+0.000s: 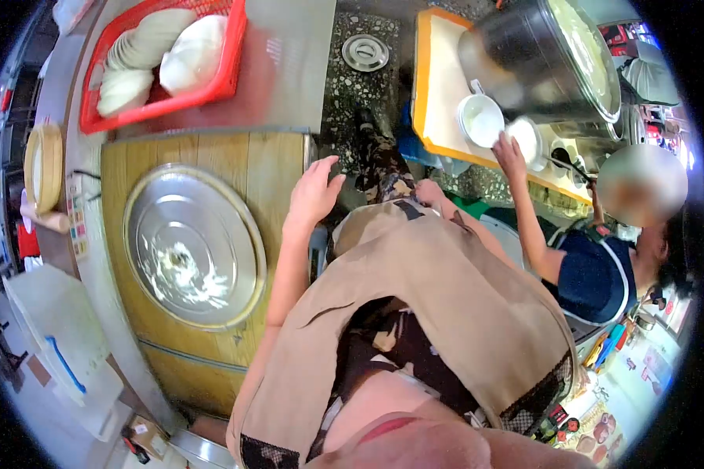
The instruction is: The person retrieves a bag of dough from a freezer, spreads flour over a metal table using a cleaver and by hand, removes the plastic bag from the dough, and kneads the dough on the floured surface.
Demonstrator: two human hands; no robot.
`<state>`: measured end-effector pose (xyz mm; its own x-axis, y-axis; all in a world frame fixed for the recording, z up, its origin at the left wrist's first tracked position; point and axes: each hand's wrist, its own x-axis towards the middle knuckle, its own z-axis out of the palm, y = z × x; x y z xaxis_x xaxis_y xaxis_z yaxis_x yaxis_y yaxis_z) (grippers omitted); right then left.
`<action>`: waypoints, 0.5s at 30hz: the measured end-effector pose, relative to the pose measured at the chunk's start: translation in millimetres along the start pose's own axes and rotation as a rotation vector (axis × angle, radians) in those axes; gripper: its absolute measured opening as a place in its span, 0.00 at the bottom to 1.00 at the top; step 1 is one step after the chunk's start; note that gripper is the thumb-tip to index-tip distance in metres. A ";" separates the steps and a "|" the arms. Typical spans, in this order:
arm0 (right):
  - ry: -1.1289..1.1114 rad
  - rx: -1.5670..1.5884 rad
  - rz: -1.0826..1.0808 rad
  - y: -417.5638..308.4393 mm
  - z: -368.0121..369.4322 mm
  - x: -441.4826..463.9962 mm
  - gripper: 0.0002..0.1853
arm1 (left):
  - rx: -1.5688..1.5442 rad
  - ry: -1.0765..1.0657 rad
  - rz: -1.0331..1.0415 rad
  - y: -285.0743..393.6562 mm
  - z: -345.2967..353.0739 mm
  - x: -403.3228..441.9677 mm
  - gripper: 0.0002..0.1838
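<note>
My left hand (314,190) is raised beside the edge of the wooden worktop (278,156), its fingers apart and nothing in it. On that worktop, to the left of the hand, lies a large round metal lid (192,246) with white smears. My right hand (429,192) is low near the apron (414,258), its fingers curled; whether anything is inside them is hidden. Up and to the right of it, a co-worker's hand (510,156) touches a white bowl (524,142), with another white bowl (481,121) alongside.
A red basket (238,55) of white dishes stands at the upper left. A large metal pot (516,62) sits on the orange-edged table (438,86). The co-worker (594,273) is at the right. A small metal lid (365,52) lies on the speckled floor.
</note>
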<state>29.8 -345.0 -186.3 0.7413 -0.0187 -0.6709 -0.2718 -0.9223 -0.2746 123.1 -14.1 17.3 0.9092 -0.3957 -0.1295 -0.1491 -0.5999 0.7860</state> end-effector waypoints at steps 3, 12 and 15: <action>-0.045 0.100 0.030 -31.0 -40.6 67.1 0.17 | 0.004 0.046 0.010 8.7 -18.5 79.0 0.19; -0.216 0.123 -0.128 -35.1 -102.3 411.1 0.15 | 0.319 0.220 0.008 -24.5 -39.3 475.0 0.31; -0.117 0.436 -0.028 -16.4 -124.1 522.6 0.16 | 0.536 0.364 0.069 -47.3 -26.8 606.4 0.36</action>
<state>497.9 -387.5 -447.0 0.6846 0.0703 -0.7256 -0.5044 -0.6729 -0.5411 691.9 -207.1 -82.3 0.9502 -0.2410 0.1977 -0.2992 -0.8828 0.3621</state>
